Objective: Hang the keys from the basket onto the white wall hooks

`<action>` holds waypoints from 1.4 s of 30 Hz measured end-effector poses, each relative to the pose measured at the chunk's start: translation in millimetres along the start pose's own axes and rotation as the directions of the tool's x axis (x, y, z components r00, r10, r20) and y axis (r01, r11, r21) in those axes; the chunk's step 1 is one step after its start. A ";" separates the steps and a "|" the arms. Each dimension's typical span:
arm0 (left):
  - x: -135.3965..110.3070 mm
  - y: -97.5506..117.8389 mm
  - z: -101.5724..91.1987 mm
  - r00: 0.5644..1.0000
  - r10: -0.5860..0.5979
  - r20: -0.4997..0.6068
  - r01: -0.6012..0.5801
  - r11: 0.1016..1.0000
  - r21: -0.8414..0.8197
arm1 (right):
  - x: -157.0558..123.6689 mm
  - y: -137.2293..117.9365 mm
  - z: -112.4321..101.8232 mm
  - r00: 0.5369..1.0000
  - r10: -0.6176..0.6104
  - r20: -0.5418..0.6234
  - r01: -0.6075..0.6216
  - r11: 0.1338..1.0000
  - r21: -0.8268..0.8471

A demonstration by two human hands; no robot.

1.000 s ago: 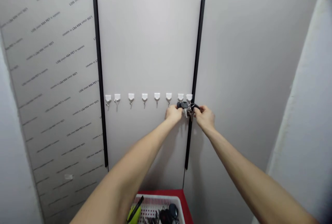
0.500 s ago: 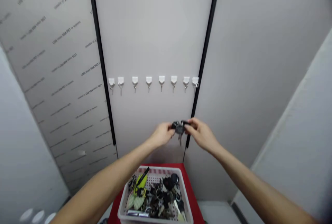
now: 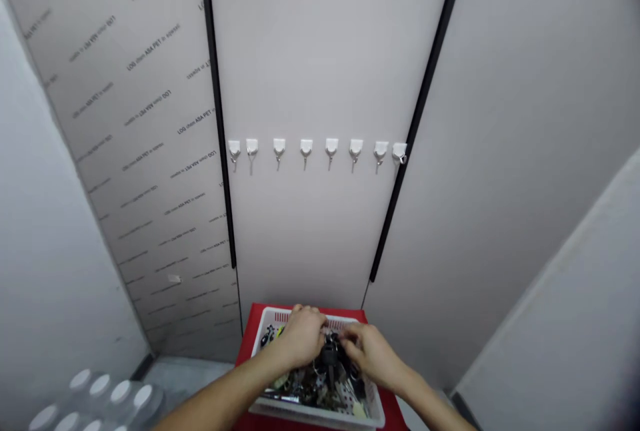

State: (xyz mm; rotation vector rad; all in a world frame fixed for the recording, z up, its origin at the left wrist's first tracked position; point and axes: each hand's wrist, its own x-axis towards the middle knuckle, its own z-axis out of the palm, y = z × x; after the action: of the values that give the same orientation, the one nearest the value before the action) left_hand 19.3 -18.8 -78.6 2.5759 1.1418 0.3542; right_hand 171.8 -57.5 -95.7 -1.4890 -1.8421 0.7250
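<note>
A white perforated plastic basket (image 3: 317, 411) holds a jumble of keys, key rings and key fobs. A bunch of keys (image 3: 329, 355) with a black fob hangs between my two hands, just over the pile. My left hand (image 3: 303, 336) comes in from the left with its fingers curled at the top of the bunch; its fingertips are partly hidden. On the other side, my right hand (image 3: 371, 351) pinches at the bunch with thumb and fingers bent. Where the bunch ends and the pile begins is hard to make out.
Under the basket is a red surface (image 3: 247, 344). A row of white hooks (image 3: 306, 147) with small keys or rings hangs on the pale wall panel, between two black strips (image 3: 220, 108). Several white-capped bottles (image 3: 120, 392) stand at the lower left.
Both my hands have come down from in front of the wall to the basket, with the bunch of keys between them. My view has shifted, bringing more bottles into sight.
</note>
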 end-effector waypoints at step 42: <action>-36.8 -31.5 40.0 0.990 -0.072 -0.124 0.058 0.992 -0.111 | -4.3 8.5 40.0 0.956 -0.009 -0.292 -0.060 0.971 -0.230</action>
State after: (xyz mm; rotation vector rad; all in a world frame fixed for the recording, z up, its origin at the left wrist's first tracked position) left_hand -12.5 -33.1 -130.9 2.4464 1.2126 0.5573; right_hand 146.7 -60.7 -128.1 -1.6726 -1.7274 0.2812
